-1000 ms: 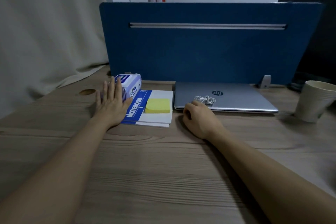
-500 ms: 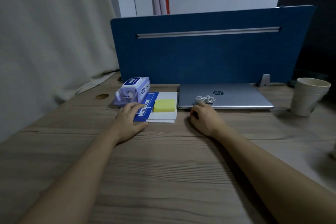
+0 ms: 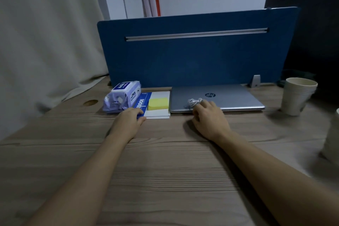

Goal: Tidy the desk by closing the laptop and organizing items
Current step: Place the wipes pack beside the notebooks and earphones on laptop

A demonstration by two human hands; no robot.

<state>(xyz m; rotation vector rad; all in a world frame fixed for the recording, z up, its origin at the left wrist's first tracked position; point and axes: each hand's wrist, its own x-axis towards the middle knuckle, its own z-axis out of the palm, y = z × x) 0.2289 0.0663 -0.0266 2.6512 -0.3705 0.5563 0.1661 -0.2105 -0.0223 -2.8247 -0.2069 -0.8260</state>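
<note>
A silver laptop (image 3: 229,97) lies closed against the blue divider, with a bundle of white earphones (image 3: 194,101) on its lid. Left of it is a blue and white notebook (image 3: 157,113) carrying a yellow sticky-note pad (image 3: 158,103). A pack of wet wipes (image 3: 122,98) lies at the notebook's left edge. My left hand (image 3: 129,121) rests with curled fingers on the notebook's near left corner. My right hand (image 3: 209,117) lies at the laptop's front edge, fingertips on the lid touching the earphones.
A blue divider panel (image 3: 192,57) stands along the back of the wooden desk (image 3: 165,161). A stack of paper cups (image 3: 298,95) stands at the right, and another pale object (image 3: 333,134) shows at the right edge. A curtain (image 3: 45,33) hangs on the left.
My left hand has drawn back from the wet wipes onto the notebook's near corner. My right hand has slid forward onto the laptop lid to the earphones. The camera has tilted.
</note>
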